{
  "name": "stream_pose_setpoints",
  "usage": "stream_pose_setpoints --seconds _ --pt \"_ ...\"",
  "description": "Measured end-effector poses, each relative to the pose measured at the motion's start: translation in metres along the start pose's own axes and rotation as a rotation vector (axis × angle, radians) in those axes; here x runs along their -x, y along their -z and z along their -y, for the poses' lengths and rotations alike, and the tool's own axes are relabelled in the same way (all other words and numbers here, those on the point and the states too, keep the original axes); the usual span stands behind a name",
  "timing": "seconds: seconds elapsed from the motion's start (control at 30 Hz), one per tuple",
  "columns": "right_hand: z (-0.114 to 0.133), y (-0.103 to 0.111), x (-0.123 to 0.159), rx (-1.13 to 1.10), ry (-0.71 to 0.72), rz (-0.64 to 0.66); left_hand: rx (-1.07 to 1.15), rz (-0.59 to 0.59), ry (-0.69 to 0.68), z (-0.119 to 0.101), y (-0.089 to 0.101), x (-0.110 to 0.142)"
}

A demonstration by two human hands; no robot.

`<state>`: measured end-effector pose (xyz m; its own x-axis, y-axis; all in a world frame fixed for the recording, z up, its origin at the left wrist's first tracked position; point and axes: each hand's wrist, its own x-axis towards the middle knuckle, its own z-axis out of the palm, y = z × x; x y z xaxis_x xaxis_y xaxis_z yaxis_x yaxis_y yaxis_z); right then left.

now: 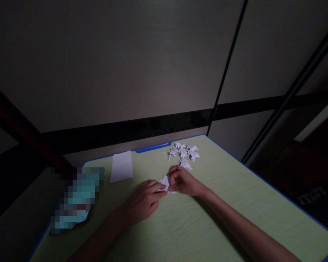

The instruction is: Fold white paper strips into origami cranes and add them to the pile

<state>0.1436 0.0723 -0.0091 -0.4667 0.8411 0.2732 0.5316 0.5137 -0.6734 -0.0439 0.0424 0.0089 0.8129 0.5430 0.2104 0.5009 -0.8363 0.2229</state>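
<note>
Hands (147,198) (185,181) on folded white paper (165,181), paper figures (182,152) beyond, blurred lettering (314,193) right

Folded paper (164,180) — white; tabletop (207,225) — pale green, faint streaks, blue rim (153,147); panel (142,65) greyish, band (125,132) black.

Small white folded paper (165,180), pointy top like a little triangle, tip toward the far edge of the green table (213,233), about midway between the left and right edges, well in from both, sides partly covered
</note>
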Motion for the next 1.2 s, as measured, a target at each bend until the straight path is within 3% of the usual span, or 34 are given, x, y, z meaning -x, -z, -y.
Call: stream_pose_setpoints --seconds 0.4,0.67,1.2 --pt "0.006 0.003 -0.001 -0.012 -0.002 0.006 0.037 -0.089 -0.042 0.003 -0.003 0.001" --pt "0.006 0.000 -0.001 -0.023 -0.013 -0.022 0.026 -0.054 -0.010 0.000 -0.003 0.001" --pt "0.002 0.013 -0.001 -0.133 0.067 0.108 0.117 -0.082 -0.054 0.013 -0.007 0.006"
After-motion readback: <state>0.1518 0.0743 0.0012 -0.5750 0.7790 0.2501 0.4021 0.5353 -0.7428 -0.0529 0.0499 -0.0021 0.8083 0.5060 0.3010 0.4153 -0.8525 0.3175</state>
